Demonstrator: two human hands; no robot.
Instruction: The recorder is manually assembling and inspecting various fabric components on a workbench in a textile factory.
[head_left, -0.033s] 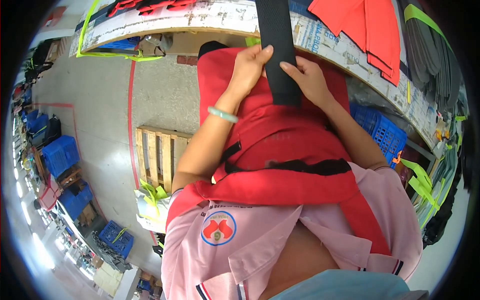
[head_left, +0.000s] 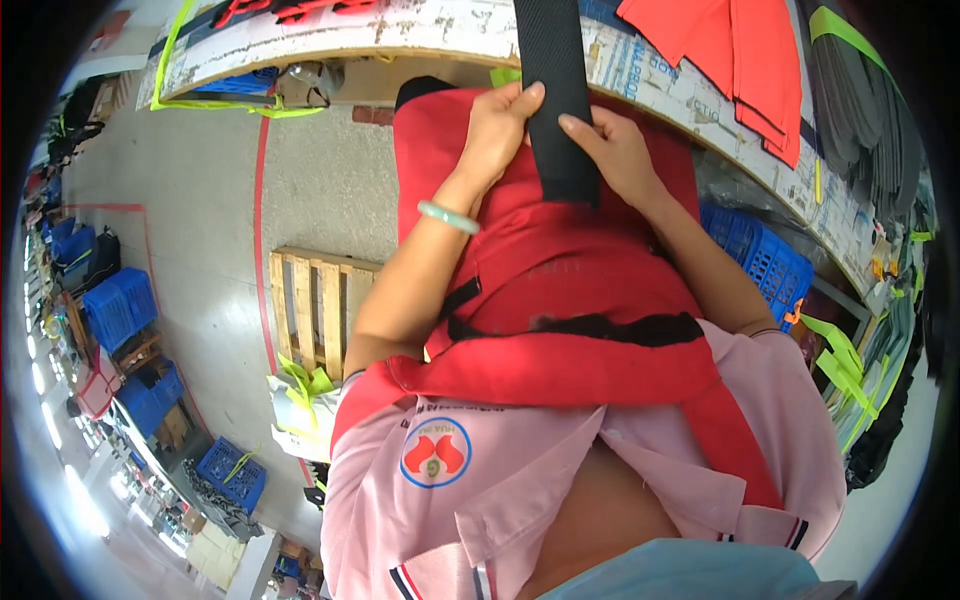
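A wide black ribbed fabric strip (head_left: 556, 70) runs from the worktable's edge down over my lap, its near end lying on my red apron (head_left: 570, 270). My left hand (head_left: 495, 130) is closed on the strip's left edge, thumb on top and fingers curled beneath. On the right edge, a little nearer to me, my right hand (head_left: 622, 155) pinches the strip with its thumb above; the fingers underneath are partly hidden. The strip's far end runs out of the picture at the top.
The worn white worktable (head_left: 440, 28) crosses ahead. Red fabric pieces (head_left: 740, 70) and grey stacked pieces (head_left: 850, 110) lie on its right. Below stands a blue crate (head_left: 765, 262). A wooden pallet (head_left: 300, 310) is on the floor to my left, with more blue crates (head_left: 120, 305) beyond.
The strip's near end and my right hand have shifted very slightly toward the table. Both hands keep their hold.
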